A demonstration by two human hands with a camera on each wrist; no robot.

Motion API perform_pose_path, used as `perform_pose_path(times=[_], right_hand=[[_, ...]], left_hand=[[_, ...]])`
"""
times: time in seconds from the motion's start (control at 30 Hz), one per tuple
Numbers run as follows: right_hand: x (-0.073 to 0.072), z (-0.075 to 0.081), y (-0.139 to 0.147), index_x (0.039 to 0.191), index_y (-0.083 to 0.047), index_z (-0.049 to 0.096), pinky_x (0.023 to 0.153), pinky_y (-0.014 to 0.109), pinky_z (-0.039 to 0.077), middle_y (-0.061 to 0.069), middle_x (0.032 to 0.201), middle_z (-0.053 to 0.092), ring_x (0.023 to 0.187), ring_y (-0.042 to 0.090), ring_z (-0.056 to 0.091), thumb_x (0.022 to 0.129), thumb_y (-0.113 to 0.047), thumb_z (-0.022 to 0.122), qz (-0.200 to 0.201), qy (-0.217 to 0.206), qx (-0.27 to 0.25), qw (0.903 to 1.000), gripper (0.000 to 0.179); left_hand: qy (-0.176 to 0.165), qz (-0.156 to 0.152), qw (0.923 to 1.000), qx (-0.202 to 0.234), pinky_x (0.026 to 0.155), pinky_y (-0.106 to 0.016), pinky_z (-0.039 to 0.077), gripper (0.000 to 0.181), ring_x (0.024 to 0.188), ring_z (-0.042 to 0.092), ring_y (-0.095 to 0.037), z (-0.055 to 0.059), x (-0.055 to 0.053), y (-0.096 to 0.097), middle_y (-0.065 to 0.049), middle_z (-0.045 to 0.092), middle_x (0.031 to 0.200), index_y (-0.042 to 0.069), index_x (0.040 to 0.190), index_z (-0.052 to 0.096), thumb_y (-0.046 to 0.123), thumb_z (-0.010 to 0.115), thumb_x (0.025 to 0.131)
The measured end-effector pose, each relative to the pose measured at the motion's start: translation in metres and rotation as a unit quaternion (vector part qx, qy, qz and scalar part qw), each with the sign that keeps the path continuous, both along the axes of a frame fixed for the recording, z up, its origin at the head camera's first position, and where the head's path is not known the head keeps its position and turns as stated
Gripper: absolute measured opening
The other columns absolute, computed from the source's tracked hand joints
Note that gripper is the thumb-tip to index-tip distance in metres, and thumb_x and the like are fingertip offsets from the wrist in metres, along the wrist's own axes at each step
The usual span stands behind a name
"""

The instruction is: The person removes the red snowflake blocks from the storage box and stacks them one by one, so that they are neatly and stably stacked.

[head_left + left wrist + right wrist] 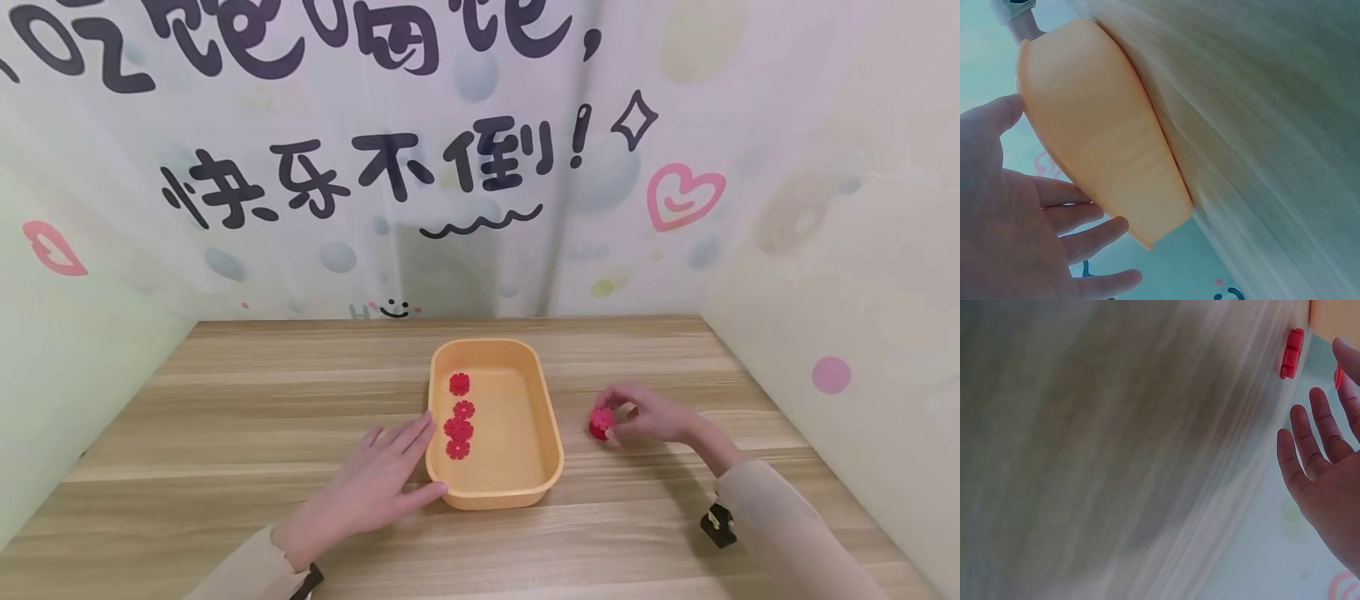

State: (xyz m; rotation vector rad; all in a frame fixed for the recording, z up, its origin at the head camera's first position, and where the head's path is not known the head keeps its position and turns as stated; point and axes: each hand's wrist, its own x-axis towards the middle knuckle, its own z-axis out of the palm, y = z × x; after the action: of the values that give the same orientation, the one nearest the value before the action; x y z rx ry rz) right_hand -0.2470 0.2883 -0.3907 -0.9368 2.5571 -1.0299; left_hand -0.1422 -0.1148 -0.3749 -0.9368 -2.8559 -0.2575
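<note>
Red disc (602, 417) pinched; right hand (648, 413)

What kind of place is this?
Probably a small tabletop recording booth, though I can't be sure: a wood-grain tabletop, a backdrop printed with large characters and doodles behind it, and pale side panels flanking it. An orange tray sits on the tabletop.
</note>
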Motion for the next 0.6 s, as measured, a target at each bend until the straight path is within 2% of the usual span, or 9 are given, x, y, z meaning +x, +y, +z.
perform_pose_path(times=[0.2,0.33,0.6], right_hand=[[0.000,-0.006,0.001,0.101,-0.008,0.055,0.077,0.043,0.042,0.003,0.095,0.053,0.092,0.022,0.048,0.075,-0.014,0.069,0.008,-0.001,0.003,1.0000,0.030],[0.001,-0.008,0.001,0.100,-0.010,0.056,0.077,0.043,0.041,0.002,0.095,0.053,0.092,0.021,0.048,0.074,-0.015,0.070,0.000,0.002,0.015,0.9999,0.030],[-0.001,-0.012,0.002,0.101,-0.009,0.056,0.077,0.042,0.041,0.002,0.096,0.052,0.091,0.022,0.046,0.074,-0.011,0.069,0.012,0.011,0.017,0.9997,0.030]], left_hand=[[0.000,0.004,1.0000,-0.003,0.093,-0.053,0.025,0.078,0.124,0.030,-0.023,0.000,0.000,0.000,-0.009,0.030,0.140,0.002,0.135,0.034,0.060,0.040,0.084],[0.003,0.003,1.0000,-0.002,0.093,-0.053,0.025,0.078,0.124,0.030,-0.023,-0.001,0.000,0.000,-0.010,0.030,0.140,0.002,0.135,0.034,0.060,0.040,0.084],[0.015,-0.004,0.9999,0.001,0.092,-0.053,0.027,0.077,0.123,0.032,-0.023,-0.001,0.000,0.000,-0.010,0.032,0.139,0.001,0.134,0.036,0.060,0.039,0.084]])
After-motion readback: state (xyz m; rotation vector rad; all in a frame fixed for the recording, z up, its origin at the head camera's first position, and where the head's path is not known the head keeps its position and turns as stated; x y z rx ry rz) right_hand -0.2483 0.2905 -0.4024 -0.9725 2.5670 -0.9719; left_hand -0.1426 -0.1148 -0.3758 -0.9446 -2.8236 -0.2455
